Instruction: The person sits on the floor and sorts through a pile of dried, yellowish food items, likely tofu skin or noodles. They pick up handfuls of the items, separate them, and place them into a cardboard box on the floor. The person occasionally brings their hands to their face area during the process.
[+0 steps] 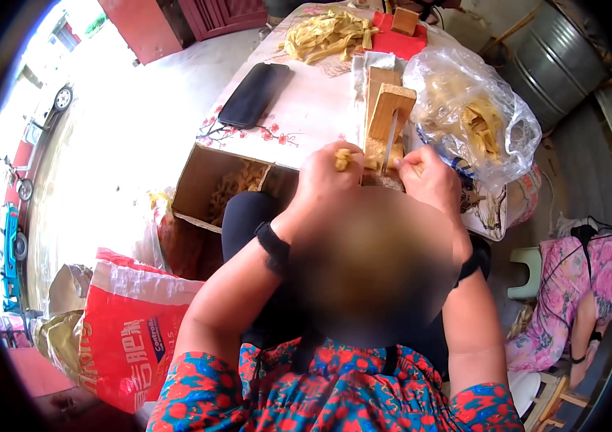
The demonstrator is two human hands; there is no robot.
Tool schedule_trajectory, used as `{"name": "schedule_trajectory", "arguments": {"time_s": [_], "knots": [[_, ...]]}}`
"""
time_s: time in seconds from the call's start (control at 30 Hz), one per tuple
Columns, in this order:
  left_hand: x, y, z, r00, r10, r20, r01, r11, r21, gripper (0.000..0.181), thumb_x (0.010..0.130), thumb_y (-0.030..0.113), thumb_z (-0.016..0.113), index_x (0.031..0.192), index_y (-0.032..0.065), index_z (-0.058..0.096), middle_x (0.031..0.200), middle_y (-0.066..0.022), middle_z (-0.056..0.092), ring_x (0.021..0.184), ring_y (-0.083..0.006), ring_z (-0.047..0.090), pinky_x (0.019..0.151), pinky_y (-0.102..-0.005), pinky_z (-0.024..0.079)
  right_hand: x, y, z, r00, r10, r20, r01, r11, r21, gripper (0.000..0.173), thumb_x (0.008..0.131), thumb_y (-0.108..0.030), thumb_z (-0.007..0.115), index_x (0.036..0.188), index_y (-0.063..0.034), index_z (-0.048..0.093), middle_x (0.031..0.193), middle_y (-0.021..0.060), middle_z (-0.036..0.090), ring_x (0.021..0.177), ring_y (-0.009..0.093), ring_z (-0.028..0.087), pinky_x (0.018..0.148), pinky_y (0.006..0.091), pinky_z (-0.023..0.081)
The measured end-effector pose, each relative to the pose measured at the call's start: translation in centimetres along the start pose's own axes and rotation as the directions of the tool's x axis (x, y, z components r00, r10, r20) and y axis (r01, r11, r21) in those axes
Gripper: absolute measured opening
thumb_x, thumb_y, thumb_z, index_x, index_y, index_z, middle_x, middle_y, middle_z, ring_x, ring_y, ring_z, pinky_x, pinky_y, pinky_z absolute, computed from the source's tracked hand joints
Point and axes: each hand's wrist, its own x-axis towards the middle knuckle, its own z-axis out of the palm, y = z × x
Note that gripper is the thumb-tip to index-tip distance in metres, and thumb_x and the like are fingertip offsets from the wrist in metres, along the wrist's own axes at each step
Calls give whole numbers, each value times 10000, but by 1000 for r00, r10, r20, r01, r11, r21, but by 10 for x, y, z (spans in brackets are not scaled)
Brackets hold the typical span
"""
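Observation:
My left hand (330, 170) is closed around a yellow, husk-like strip (343, 159), whose twisted end sticks out above the fingers. My right hand (432, 175) pinches the other side of the yellow material, thumb against forefinger. Between the hands a narrow metal blade (390, 143) slants down in front of a wooden block stand (392, 108). The yellow piece lies across the wooden base under the blade; whether the blade touches it I cannot tell. A blurred patch hides the area below my wrists.
A cardboard box (190, 175) of small yellow pieces stands at left. On the table (306, 97) are a phone (254, 94), a heap of yellow strips (330, 35) and a clear plastic bag (467, 108). A red sack (127, 329) is lower left; a person (581, 286) bends at right.

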Motion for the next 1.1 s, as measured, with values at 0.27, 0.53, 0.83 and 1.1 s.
{"name": "schedule_trajectory", "arguments": {"time_s": [0.27,0.53,0.83,1.1], "knots": [[-53,-17,-15,875,478,73,-434,843,-319,397,854,100,659,1217,-19,548,1066,-122,635,952,-193,611,801,-302,504,-56,-5,-4,881,-461,109,455,887,76,281,876,-177,626,1096,-11,569,966,79,645,865,176,625,775,328,501],[-100,36,-28,431,-385,816,595,801,64,167,878,127,602,984,22,676,949,-65,668,723,-136,628,588,-280,510,-88,-26,-20,500,-838,220,865,496,-79,436,947,-261,482,1293,5,481,1179,100,573,1104,229,547,944,342,446],[-95,25,-39,667,558,495,-684,721,109,281,879,139,618,1126,5,611,1130,-124,638,989,-228,626,830,-353,501,-92,-28,-8,604,-721,340,577,690,438,452,947,-265,495,1323,-14,475,1248,103,553,1166,238,527,980,353,432],[-102,6,-15,756,587,288,-653,704,278,211,859,126,631,1043,23,633,1086,-102,643,916,-212,636,760,-336,505,-118,-17,24,693,-459,556,-70,725,686,457,940,-257,525,1336,-35,479,1297,101,543,1203,237,517,998,361,427]]}}
